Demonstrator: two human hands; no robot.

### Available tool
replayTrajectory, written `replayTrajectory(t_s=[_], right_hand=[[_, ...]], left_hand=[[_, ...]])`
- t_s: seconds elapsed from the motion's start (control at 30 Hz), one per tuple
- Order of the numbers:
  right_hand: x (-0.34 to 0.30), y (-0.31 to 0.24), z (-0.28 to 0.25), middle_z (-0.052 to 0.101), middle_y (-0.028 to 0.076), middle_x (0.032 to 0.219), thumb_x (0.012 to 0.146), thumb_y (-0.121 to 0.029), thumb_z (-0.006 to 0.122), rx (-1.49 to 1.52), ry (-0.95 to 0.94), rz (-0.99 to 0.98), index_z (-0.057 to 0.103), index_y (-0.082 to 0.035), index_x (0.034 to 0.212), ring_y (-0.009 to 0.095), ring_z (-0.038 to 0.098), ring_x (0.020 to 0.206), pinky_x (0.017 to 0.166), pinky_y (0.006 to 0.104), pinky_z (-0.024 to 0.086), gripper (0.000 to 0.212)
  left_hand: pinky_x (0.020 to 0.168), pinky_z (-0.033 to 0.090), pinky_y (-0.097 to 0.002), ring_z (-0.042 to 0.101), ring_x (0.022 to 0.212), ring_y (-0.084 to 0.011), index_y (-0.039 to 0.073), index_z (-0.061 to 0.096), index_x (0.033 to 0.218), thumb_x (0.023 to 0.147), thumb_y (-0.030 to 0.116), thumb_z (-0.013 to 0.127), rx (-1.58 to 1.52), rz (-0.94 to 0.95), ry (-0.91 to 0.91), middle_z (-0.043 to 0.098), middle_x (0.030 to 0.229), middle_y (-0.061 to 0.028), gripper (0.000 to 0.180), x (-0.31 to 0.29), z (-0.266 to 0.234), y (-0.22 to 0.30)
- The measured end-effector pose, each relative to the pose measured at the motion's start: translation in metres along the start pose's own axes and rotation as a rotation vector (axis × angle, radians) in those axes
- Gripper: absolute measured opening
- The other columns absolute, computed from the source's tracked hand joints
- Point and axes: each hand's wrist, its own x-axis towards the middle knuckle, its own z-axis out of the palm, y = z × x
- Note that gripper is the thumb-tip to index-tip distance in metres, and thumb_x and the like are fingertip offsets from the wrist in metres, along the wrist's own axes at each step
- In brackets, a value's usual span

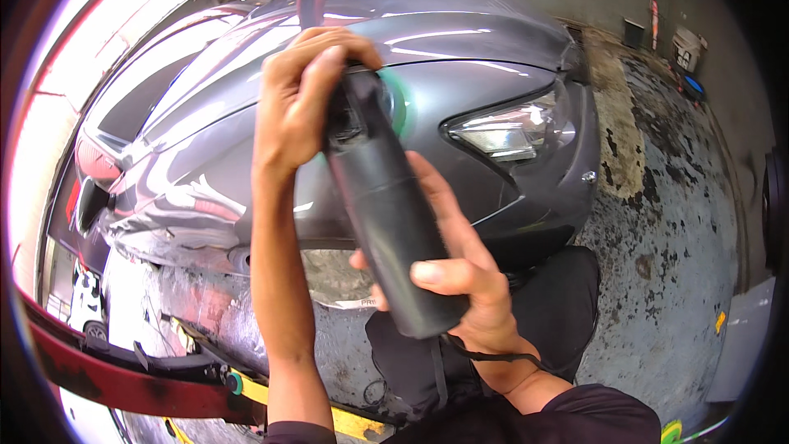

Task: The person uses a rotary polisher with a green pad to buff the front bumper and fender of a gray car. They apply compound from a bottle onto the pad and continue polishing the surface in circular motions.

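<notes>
A black corded polisher (382, 222) is held between my two hands, its green round pad (399, 99) against or very near the grey car's front fender (337, 193). My left hand (308, 86) is closed over the tool's head, its fingers curled across the top. Lower down, my right hand (464, 279) wraps the body near its rear end, thumb lying on top. From that rear end a black cord (493, 355) runs across my right wrist. To the right of the pad is the car's headlight (509, 131). The tool hides most of the pad.
A red lift arm (123, 386) with a yellow bar (353, 423) lies low at the left. The car's side mirror (93, 204) juts out at the far left. Worn, stained floor (657, 238) spreads to the right, with a white bucket (687, 49) by the wall.
</notes>
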Motion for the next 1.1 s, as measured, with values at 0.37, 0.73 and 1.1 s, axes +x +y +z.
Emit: replayTrajectory(t_s=[0.37,0.73,1.1], right_hand=[[-0.035,0.022,-0.011,0.055,0.028,0.137,0.066,-0.018,0.072,0.005,0.059,-0.040,0.013,-0.013,0.173,0.038,0.071,0.107,0.070,0.0425,0.068,0.122],[0.016,0.060,0.014,0.043,0.021,0.159,0.080,-0.018,0.079,-0.141,-0.231,0.206,0.011,-0.010,0.174,0.031,0.058,0.131,0.102,0.0406,0.048,0.116],[-0.030,0.058,-0.029,0.019,0.019,0.176,0.085,-0.022,0.085,-0.128,-0.333,0.201,-0.003,-0.004,0.174,0.028,0.025,0.163,0.131,0.0406,0.022,0.126]], left_hand=[[0.087,0.055,-0.0454,0.069,0.091,-0.0343,0.002,0.076,0.080,0.090,0.018,0.061,-0.008,0.097,0.119,0.076,0.084,-0.0122,0.024,-0.017,0.031,0.025],[0.103,0.049,-0.0449,0.067,0.107,-0.0327,-0.007,0.074,0.096,0.099,0.025,0.047,0.194,-0.044,0.169,0.076,0.099,-0.0191,0.043,-0.090,-0.079,0.030],[0.101,0.049,-0.0487,0.066,0.102,-0.0376,-0.009,0.072,0.091,0.096,0.032,0.047,0.258,-0.025,0.154,0.074,0.094,-0.0216,0.048,-0.095,-0.025,0.069]])
